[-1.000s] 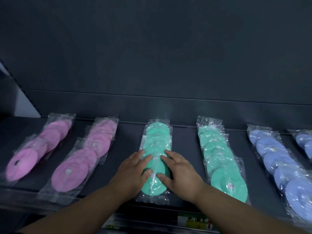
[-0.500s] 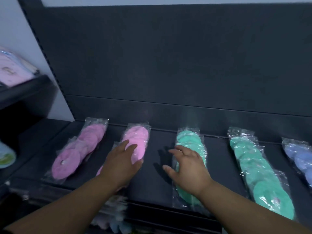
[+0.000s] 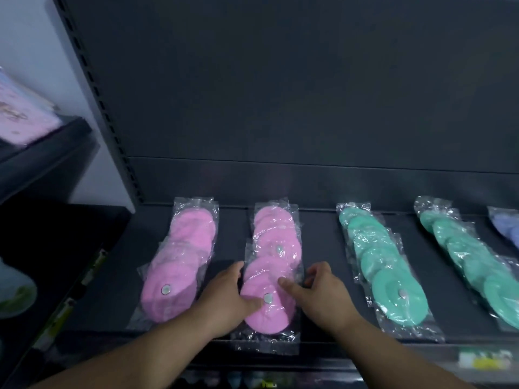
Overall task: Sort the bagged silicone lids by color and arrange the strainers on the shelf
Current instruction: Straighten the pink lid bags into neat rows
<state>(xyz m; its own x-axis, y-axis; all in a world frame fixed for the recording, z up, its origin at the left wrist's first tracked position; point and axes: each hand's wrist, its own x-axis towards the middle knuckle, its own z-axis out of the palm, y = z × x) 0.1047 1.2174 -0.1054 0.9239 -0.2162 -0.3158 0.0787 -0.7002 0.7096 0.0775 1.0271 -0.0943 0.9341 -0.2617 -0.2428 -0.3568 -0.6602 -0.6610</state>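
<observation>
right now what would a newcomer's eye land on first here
Bright rows of round silicone lids in clear bags pop against the dark metal shelf: a first pink row far left, a mint-green row right of centre. At the front, the left hand and right hand grip the second pink row by its sides.

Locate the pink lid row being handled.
Head view, left of centre: pink lid row between the leftmost pink row and a green row, left hand and right hand gripping its near end.

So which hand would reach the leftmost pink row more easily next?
Left, probably: the left hand sits beside the leftmost pink row, while the right hand is on the second pink row's far side.
</observation>
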